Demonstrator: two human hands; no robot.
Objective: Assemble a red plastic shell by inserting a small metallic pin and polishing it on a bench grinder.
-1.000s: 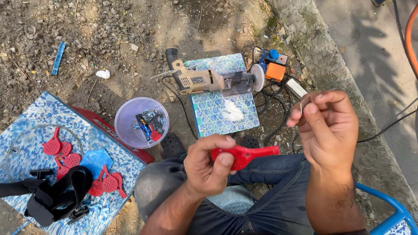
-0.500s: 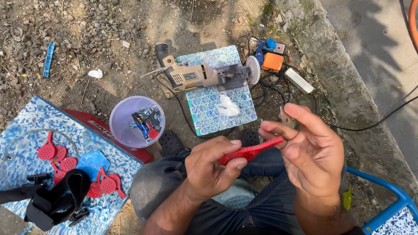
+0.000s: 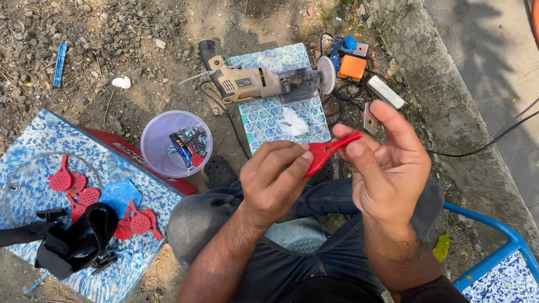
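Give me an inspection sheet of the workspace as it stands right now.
Surface: bare gravelly ground; patterned tile lying on it.
Job's things: red plastic piece held between both hands.
Clutter: angle grinder on the tile; clear bowl of small parts; red pieces and black strap on a blue board.
Hands: left hand pinches the piece's wide end; right hand grips its narrow end.
Cables: black cord across the kerb; coils by an orange and blue device.
Surroundings: concrete kerb; blue frame.
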